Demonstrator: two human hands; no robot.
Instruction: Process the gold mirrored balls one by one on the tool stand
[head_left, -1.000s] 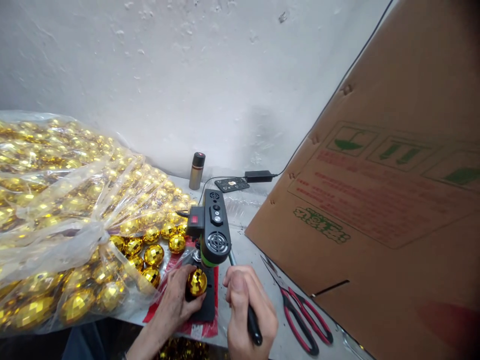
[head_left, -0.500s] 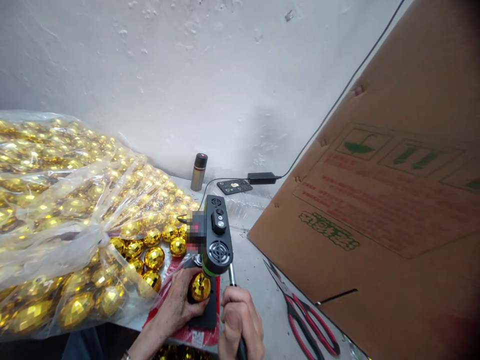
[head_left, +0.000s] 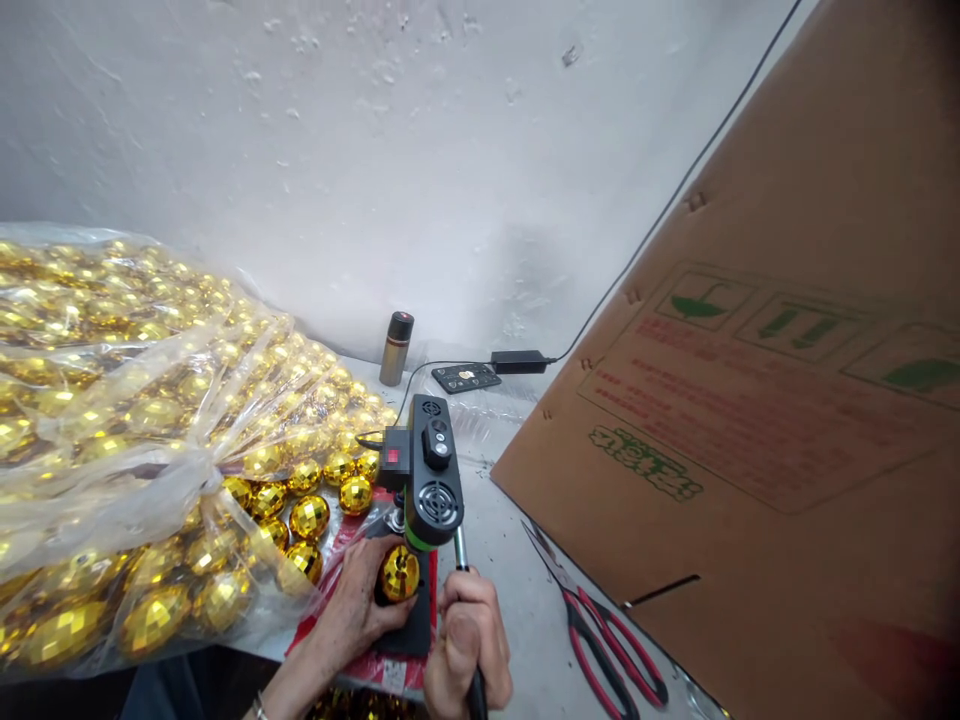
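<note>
My left hand [head_left: 367,592] grips a gold mirrored ball [head_left: 400,574] between thumb and fingers, on the black base [head_left: 411,632] of a small bench press. Directly above the ball is the green-rimmed underside of the black press head [head_left: 436,478], which has round vents on top. My right hand [head_left: 469,640] is wrapped around the black grip of the press lever [head_left: 460,550], a metal rod rising along the head's right side. The ball's lower left side is hidden by my fingers.
A large clear bag [head_left: 161,420] of gold balls fills the left, with loose gold balls [head_left: 309,517] beside the press. Red-handled scissors [head_left: 592,630] lie right, against a big cardboard box [head_left: 735,400]. A bottle [head_left: 396,350], a black tin-like card [head_left: 465,376] and a power adapter [head_left: 519,361] stand behind.
My right hand has shifted slightly left and down with the lever. My left hand keeps its hold on the ball. The camera view has turned slightly.
</note>
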